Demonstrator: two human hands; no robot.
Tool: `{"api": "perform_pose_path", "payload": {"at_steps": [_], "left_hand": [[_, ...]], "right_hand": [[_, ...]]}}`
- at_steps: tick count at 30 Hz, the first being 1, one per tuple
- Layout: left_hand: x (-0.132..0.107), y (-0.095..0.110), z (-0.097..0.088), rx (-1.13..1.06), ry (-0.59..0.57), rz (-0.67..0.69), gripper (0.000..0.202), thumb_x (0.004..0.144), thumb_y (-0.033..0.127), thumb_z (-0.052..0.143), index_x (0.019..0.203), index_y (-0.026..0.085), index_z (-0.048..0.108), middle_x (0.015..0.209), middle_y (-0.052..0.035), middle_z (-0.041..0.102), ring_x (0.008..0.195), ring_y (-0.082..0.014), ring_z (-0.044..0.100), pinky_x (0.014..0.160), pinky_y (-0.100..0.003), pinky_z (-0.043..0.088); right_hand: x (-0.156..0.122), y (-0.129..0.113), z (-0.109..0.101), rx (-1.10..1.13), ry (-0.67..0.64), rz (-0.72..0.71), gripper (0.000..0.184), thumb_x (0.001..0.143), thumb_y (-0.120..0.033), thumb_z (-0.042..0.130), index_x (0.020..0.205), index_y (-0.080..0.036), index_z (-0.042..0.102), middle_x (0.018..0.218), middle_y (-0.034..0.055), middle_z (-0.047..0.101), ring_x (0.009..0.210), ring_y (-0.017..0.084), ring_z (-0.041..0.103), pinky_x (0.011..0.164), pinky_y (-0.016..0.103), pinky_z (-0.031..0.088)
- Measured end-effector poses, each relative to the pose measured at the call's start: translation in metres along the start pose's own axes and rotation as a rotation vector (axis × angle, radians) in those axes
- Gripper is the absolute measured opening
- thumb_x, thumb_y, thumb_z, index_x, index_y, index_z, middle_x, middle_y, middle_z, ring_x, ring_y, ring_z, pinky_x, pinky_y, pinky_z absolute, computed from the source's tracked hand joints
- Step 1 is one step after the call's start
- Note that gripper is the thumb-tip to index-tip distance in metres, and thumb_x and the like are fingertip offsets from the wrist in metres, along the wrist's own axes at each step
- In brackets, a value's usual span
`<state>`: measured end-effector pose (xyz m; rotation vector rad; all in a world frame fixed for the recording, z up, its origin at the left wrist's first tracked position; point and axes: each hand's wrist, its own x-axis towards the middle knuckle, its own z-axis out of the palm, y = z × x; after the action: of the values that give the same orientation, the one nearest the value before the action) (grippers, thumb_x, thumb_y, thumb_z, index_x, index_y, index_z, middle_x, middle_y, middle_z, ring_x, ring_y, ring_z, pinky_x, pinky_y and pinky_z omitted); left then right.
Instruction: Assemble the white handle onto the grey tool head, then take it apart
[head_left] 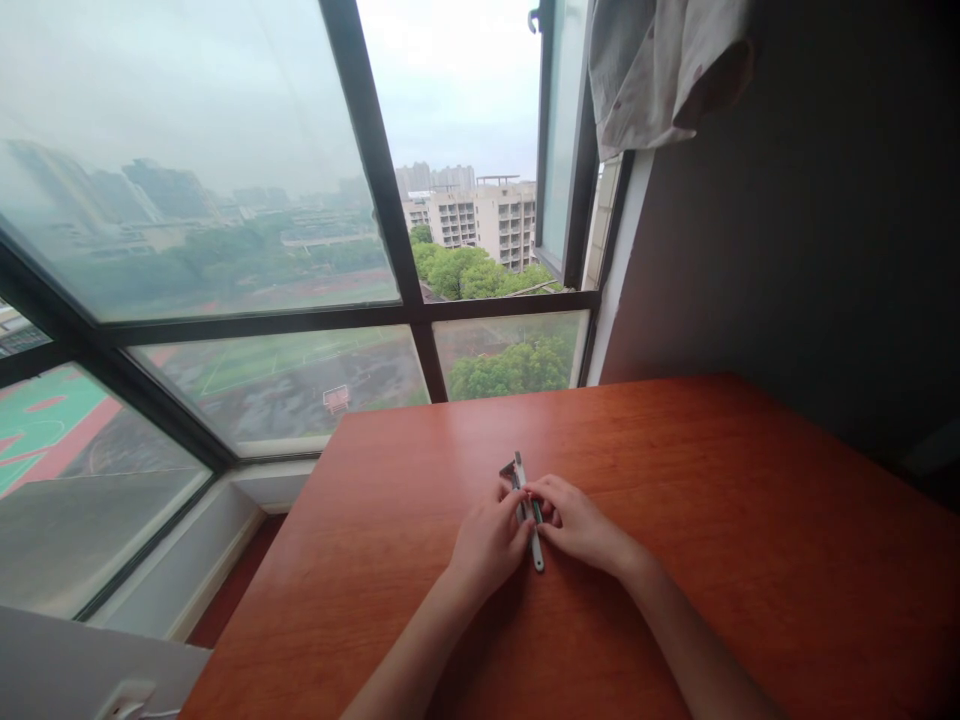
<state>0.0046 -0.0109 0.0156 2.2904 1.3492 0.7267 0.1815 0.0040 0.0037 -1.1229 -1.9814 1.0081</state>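
A slim grey metal-looking tool (pixel 538 552) is held between both hands above the wooden table. Its lower end is rounded with a small hole, and a dark piece juts left from its upper end like a jaw; I cannot make out its exact kind. My left hand (pixel 491 530) grips it from the left, thumb and fingers closed around the middle. From the right, my right hand (pixel 574 520) pinches the same middle part with thumb and curled fingers. A bit of green shows beside the right fingers. The fingers hide most of the tool's middle.
The reddish-brown table (pixel 360 590) spreads around both arms. Beyond its far edge stand dark-framed windows (pixel 262 325), one pane swung open. A pale cloth (pixel 660 70) hangs at the upper right by a dark wall. A wall socket (pixel 127 700) sits at the lower left.
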Motion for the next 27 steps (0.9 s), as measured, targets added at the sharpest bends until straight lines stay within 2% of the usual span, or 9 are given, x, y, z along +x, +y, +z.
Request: {"api": "perform_pose_path", "payload": {"at_steps": [8,13,18,27], "left_hand": [[0.000,-0.001,0.000,0.023,-0.007,0.000,0.026,0.083,0.022,0.053,0.108,0.025,0.057,0.100,-0.0049,0.054,0.092,-0.0202,0.055,0.083,-0.031,0.046],[-0.001,0.000,0.000,0.063,-0.012,-0.022,0.025,0.084,0.024,0.053,0.109,0.025,0.056,0.103,-0.0054,0.055,0.094,-0.0203,0.055,0.084,-0.031,0.046],[0.000,0.000,0.000,0.094,-0.021,-0.036,0.026,0.085,0.026,0.053,0.110,0.024,0.056,0.106,-0.0062,0.055,0.096,-0.0208,0.055,0.085,-0.032,0.046],[0.000,0.000,0.000,0.123,-0.038,-0.038,0.026,0.086,0.027,0.051,0.112,0.025,0.055,0.102,-0.0055,0.056,0.093,-0.0202,0.056,0.082,-0.030,0.046]], "right_hand": [[0.001,-0.001,-0.001,-0.090,0.025,-0.040,0.040,0.072,-0.001,0.055,0.106,-0.020,0.063,0.094,0.0030,0.057,0.076,0.013,0.055,0.069,0.023,0.048],[0.000,0.010,-0.017,-0.205,0.106,-0.024,0.034,0.077,-0.003,0.049,0.103,-0.019,0.064,0.096,0.0050,0.059,0.079,0.015,0.056,0.074,0.026,0.047],[-0.002,0.023,-0.032,-0.307,0.148,0.049,0.037,0.073,-0.002,0.049,0.103,-0.017,0.065,0.095,0.0059,0.060,0.077,0.016,0.056,0.075,0.027,0.048],[-0.001,0.006,-0.022,-0.228,0.076,-0.056,0.030,0.078,-0.005,0.048,0.099,-0.019,0.066,0.093,0.0049,0.061,0.075,0.014,0.055,0.067,0.023,0.046]]}}
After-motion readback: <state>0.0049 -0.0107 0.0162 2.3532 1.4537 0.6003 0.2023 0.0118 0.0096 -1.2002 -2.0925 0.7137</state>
